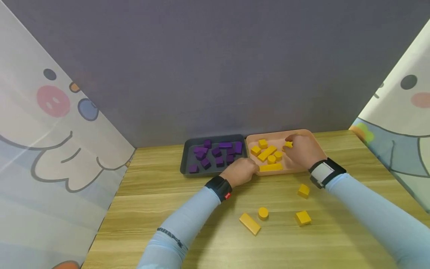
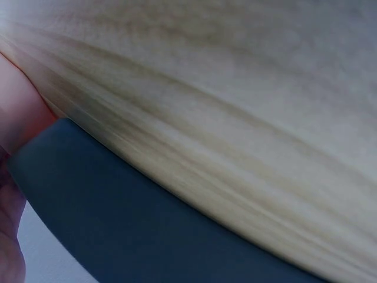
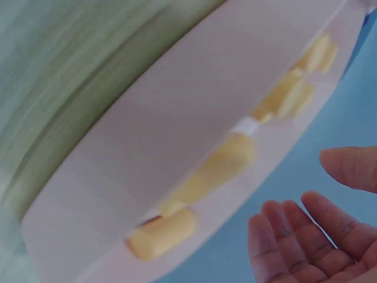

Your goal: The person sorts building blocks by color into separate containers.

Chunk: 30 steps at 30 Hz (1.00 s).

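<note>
My left hand [image 1: 240, 171] grips the front left corner of the peach tray [image 1: 295, 170], its fingers curled at the rim. In the left wrist view, part of the hand [image 2: 10, 236] shows beside the dark grey tray [image 2: 147, 218]. Over the peach tray's right half is my right hand [image 1: 302, 150], with a small yellow block [image 1: 288, 144] by its fingertips. Thumb and fingers [image 3: 268, 236] stand apart in the right wrist view, nothing between them. Several yellow blocks [image 1: 267, 152] lie in the peach tray, including long bars and short cylinders.
Touching the peach tray on its left, the dark grey tray [image 1: 183, 158] holds several purple blocks [image 1: 205, 163]. On the wooden table [image 1: 151, 209] in front lie a yellow bar [image 1: 250, 223], a yellow cylinder [image 1: 263, 213] and two yellow cubes [image 1: 303, 218]. A grey wall [image 1: 218, 67] rises behind.
</note>
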### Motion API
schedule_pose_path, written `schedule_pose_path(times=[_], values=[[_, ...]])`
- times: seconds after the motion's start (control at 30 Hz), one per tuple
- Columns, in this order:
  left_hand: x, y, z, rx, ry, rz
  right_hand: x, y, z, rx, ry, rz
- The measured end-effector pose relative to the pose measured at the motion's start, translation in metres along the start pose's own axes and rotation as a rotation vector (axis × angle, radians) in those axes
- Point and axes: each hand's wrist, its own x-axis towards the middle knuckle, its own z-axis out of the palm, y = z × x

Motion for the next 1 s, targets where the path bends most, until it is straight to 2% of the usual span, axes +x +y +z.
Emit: schedule_pose_path(times=[0.07, 0.27, 0.37, 0.5, 0.57, 0.77, 0.9, 1.0], values=[[0.0, 0.0, 0.001, -0.001, -0.004, -0.002, -0.012, -0.007, -0.003, -0.02, 0.022, -0.058], [0.0, 0.001, 0.004, -0.001, -0.014, 0.001, -0.056, -0.033, -0.003, 0.015, 0.065, -0.252], [0.001, 0.0, 0.004, 0.011, -0.009, 0.003, -0.078, -0.043, 0.002, 0.03, 0.06, -0.392], [0.001, -0.001, 0.003, 0.018, 0.001, -0.002, -0.101, -0.051, 0.009, 0.042, -0.053, -0.537], [0.002, -0.002, 0.003, 0.017, 0.0, -0.001, -0.11, -0.053, 0.012, 0.039, -0.147, -0.571], [0.002, -0.001, 0.001, 0.021, -0.021, 0.007, -0.125, -0.052, 0.025, 0.03, -0.388, -0.577], [0.001, 0.0, -0.002, 0.023, -0.026, 0.003, -0.128, -0.055, 0.033, 0.021, -0.467, -0.584], [0.001, 0.001, -0.003, 0.018, -0.03, -0.001, -0.131, -0.057, 0.038, 0.018, -0.494, -0.596]])
